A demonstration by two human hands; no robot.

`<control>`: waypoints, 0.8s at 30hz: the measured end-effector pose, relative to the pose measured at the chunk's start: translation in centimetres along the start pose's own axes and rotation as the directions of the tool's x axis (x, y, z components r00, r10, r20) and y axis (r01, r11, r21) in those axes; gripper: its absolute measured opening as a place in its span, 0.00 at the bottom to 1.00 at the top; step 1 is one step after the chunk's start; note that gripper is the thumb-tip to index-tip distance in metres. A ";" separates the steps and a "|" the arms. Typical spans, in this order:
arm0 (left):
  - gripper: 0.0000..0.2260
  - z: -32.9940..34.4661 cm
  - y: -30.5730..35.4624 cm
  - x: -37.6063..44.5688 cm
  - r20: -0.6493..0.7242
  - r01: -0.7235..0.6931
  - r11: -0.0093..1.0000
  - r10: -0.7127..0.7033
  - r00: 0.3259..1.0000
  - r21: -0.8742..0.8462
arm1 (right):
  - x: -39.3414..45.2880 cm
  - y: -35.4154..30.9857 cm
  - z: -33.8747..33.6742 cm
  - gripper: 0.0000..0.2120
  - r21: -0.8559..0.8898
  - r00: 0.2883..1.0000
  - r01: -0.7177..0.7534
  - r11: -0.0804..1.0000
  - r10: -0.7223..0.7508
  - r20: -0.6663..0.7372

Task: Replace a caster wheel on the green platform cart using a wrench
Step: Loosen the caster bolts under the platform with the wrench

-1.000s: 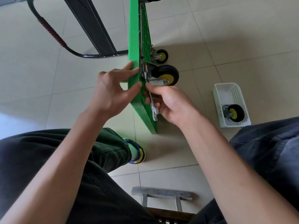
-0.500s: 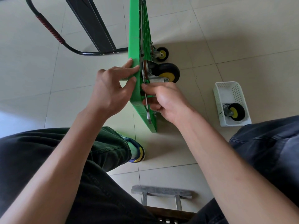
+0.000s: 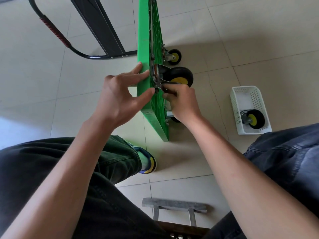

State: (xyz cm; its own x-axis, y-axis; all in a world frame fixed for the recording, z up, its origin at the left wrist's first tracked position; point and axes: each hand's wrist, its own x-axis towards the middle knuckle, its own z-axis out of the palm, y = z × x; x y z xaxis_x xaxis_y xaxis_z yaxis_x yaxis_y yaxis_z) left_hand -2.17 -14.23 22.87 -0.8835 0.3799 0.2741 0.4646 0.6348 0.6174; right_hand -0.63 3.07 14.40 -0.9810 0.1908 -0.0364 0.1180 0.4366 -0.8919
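Note:
The green platform cart (image 3: 144, 40) stands on its edge on the floor, underside facing right. A black caster wheel with a yellow hub (image 3: 179, 77) sits on the underside near the top edge. My left hand (image 3: 119, 97) rests on the cart's top face, fingers straight, thumb and fingertips at the edge by the caster plate. My right hand (image 3: 181, 102) grips a silver wrench (image 3: 164, 83) whose head sits at the caster's mounting plate. The bolt under the wrench head is hidden.
A white perforated basket (image 3: 241, 95) on the floor to the right holds a spare black-and-yellow caster (image 3: 253, 117). Another caster (image 3: 174, 56) sits farther along the cart. The black cart handle (image 3: 55, 33) lies at upper left. My shoe (image 3: 148, 161) is near the cart's corner. A small stool (image 3: 174, 206) stands below.
My right hand has swung the wrench handle upward from pointing down along the cart toward the caster wheel. My left hand has stayed on the cart's edge.

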 end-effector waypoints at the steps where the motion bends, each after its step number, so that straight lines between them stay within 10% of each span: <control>1: 0.22 0.0 -0.1 0.0 0.003 0.004 1.000 -0.004 1.000 -0.003 | 0.2 0.2 -0.1 0.15 -0.022 1.000 0.002 1.000 -0.002 -0.003; 11: 0.23 0.3 -0.3 0.0 0.014 -0.004 1.000 0.004 1.000 -0.003 | -1.9 0.7 -1.8 0.10 0.157 0.981 -0.165 0.974 0.145 0.132; 24: 0.24 0.2 -0.5 -0.3 -0.014 0.022 0.999 -0.021 1.000 0.029 | -3.1 -3.7 -3.1 0.06 0.588 0.840 -0.528 0.612 0.278 0.466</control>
State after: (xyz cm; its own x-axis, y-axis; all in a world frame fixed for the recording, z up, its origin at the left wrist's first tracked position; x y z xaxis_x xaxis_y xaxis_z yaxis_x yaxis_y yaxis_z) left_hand -2.15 -14.49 22.35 -0.8939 0.3568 0.2713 0.4469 0.6622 0.6015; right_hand 2.49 3.60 19.18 -0.8634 -0.1279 -0.4881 0.4997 -0.3508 -0.7920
